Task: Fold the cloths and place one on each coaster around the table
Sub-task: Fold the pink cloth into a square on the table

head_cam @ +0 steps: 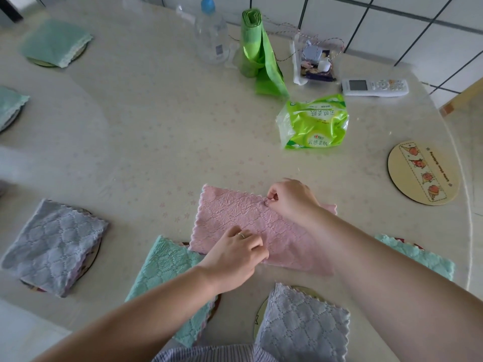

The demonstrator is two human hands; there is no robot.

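A pink cloth (235,212) lies folded to a long strip on the table in front of me. My right hand (290,198) pinches its far edge near the middle. My left hand (235,253) pinches its near edge. A bare round coaster (423,173) with a fruit picture sits at the right. Folded cloths rest on coasters around the near side: a grey cloth (55,246) at the left, a teal cloth (167,267) under my left arm, another grey cloth (303,327) at the bottom, and a teal cloth (418,254) behind my right arm.
Two more green cloths (56,41) (9,103) lie on coasters at the far left. At the back stand a plastic bottle (211,35), a green bag roll (254,43), a tissue pack (313,121), a white remote (375,87) and a small clutter of string.
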